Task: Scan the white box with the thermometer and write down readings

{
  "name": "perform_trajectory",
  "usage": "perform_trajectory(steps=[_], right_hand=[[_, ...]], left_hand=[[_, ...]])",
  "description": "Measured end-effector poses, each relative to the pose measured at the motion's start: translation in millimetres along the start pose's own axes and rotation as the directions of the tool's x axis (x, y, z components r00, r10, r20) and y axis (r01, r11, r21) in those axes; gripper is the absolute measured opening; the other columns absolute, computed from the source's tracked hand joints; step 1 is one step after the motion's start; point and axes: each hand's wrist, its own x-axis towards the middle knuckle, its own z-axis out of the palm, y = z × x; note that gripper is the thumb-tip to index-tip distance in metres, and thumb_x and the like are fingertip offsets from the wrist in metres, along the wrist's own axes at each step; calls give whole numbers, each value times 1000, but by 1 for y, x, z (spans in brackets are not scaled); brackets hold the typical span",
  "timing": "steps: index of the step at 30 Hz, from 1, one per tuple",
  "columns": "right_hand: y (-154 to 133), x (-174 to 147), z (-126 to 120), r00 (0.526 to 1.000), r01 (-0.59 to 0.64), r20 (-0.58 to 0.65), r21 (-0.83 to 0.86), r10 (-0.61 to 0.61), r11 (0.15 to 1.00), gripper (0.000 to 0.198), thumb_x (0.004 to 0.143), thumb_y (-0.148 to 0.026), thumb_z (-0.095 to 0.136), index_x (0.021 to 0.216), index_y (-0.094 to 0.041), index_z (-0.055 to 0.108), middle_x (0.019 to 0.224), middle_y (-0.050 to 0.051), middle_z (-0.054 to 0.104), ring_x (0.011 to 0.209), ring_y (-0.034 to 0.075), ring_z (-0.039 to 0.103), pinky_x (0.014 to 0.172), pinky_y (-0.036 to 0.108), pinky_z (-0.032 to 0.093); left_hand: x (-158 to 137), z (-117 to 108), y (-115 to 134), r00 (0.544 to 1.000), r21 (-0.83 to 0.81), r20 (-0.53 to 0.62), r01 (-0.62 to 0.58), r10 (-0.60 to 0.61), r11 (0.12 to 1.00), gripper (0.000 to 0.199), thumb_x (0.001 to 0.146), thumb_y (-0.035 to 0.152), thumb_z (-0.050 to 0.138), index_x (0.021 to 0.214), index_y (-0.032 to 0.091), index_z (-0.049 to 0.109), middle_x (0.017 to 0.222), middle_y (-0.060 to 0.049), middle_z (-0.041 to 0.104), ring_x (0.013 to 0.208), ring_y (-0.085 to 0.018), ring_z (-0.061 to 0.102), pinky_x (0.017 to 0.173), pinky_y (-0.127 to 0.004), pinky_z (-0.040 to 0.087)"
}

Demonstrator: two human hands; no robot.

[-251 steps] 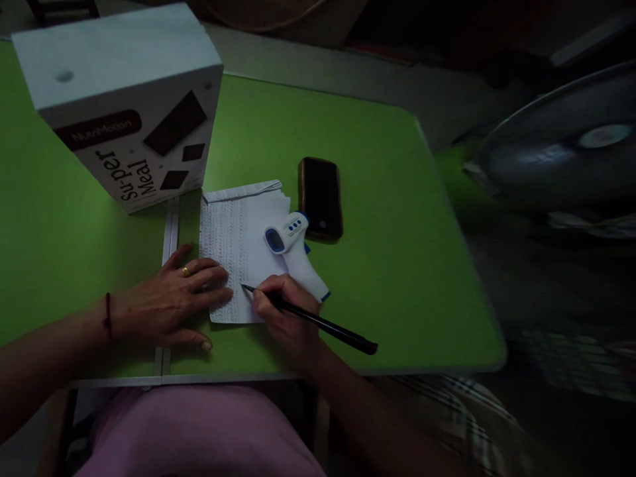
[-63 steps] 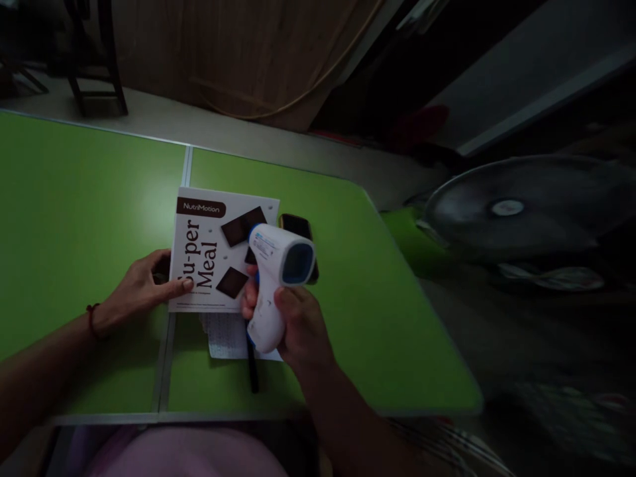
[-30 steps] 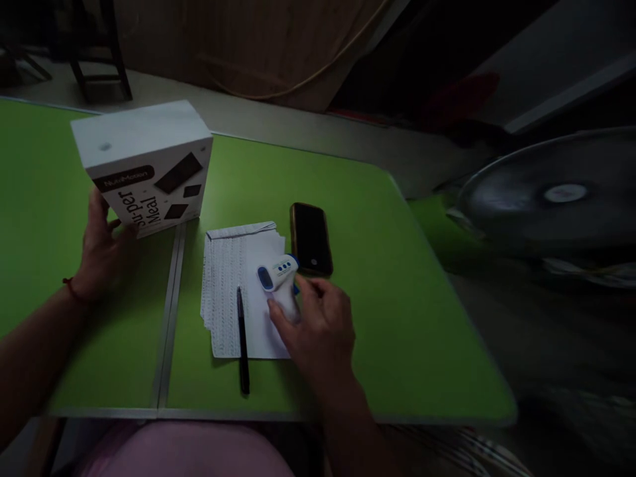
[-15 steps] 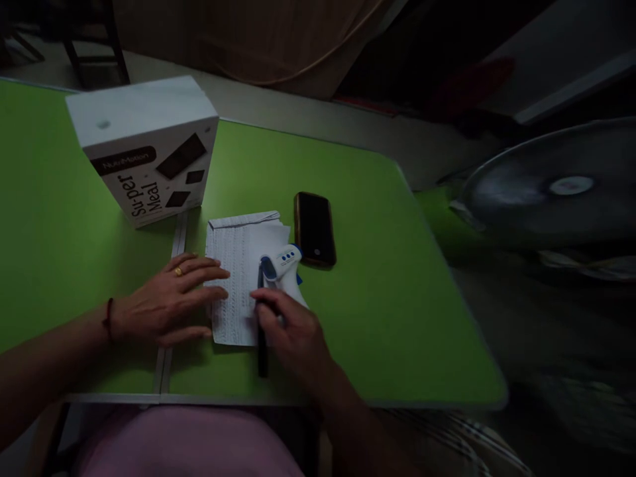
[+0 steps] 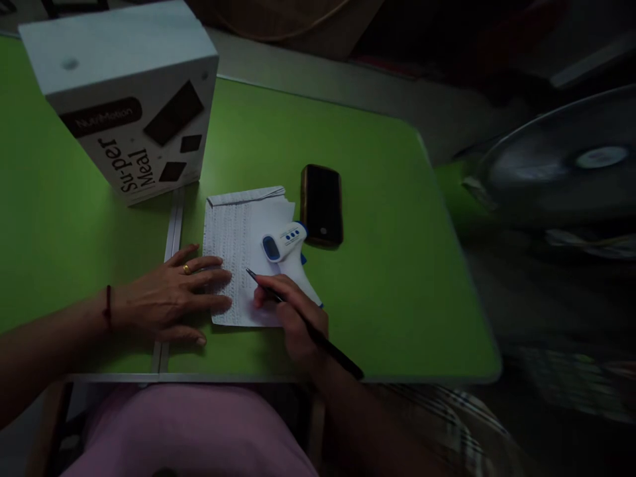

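My left hand (image 5: 181, 295) lies flat with fingers spread, its fingertips on the left side of a notepad (image 5: 233, 232) filled with columns of handwriting. My right hand (image 5: 298, 315) is closed around a black pen (image 5: 330, 348). The pen slants across the hand, its tip over the written columns near the middle of the page; whether it touches the paper I cannot tell. A white and blue infrared thermometer (image 5: 287, 242) rests on the pad's right side, its handle partly behind my right hand.
A smartphone (image 5: 322, 205) in a brown-edged case lies right of the thermometer. A white "Su-per Meal" box (image 5: 134, 126) stands at the back left of the green table (image 5: 392, 278). A round grey object (image 5: 556, 159) is beyond the table's right edge.
The pen in my right hand has turned from upright along the page to a slanted writing hold, tip toward the upper left. My left hand stays on the pad. The view has shifted.
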Motion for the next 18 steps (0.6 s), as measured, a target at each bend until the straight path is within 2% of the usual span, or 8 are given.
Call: perform_trajectory(steps=[4,7,12,18], right_hand=[[2,-5,7,982,-114,-167,-147,89,983,12,77,-22,63,88,-24,69,67,-3,68,52,12,59,49,23,47],[6,-6,7,973,-96,-227,-239,40,966,6,76,-20,62,77,-23,67,58,-5,65,47,11,56,47,22,45],[11,-3,3,980,49,-167,-312,-106,949,9,80,-17,61,73,-22,64,59,-5,63,51,10,58,52,22,47],[9,-2,4,987,77,-111,-323,-118,943,12,83,-17,58,73,-22,63,59,-5,62,50,10,56,49,22,43]], left_hand=[[-1,2,-1,1000,4,-9,1,-1,1000,55,99,60,48,137,21,56,147,-16,49,140,-41,37,116,-66,17],[-1,2,0,1000,20,-4,11,-10,1000,55,99,61,48,137,22,55,148,-14,49,140,-40,37,117,-64,14],[0,0,1,1000,36,9,15,-15,999,56,97,63,48,137,23,55,147,-14,50,138,-39,39,117,-63,14],[0,-1,1,999,31,21,33,-34,999,56,98,63,44,138,25,54,149,-12,49,140,-39,38,119,-62,11]])
